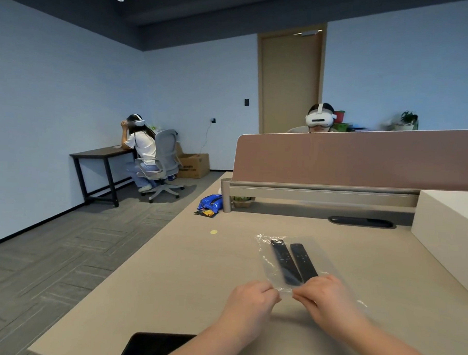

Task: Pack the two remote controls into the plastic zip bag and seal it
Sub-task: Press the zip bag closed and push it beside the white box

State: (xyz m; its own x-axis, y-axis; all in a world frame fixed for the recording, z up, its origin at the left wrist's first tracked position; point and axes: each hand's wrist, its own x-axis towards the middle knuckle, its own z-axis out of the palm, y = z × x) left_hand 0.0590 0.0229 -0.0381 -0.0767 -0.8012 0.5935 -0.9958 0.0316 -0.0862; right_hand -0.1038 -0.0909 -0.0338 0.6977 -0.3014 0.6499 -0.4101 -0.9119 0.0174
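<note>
A clear plastic zip bag (pixel 267 255) lies flat on the beige desk (pixel 170 268). Two black remote controls lie side by side inside it, the left remote (pixel 283 260) and the right remote (pixel 303 261), both pointing away from me. My left hand (pixel 251 301) pinches the bag's near edge from the left. My right hand (pixel 327 296) pinches the same edge from the right and covers the near end of the right remote. The fingertips of the two hands almost meet at the bag's near edge.
A blue snack packet (pixel 211 202) and a small yellow dot (pixel 213 232) lie further back on the desk. A brown partition (pixel 362 158) and a white block (pixel 445 226) bound the back and right. A dark flat device (pixel 155 347) sits at the near edge. Two people with headsets sit beyond.
</note>
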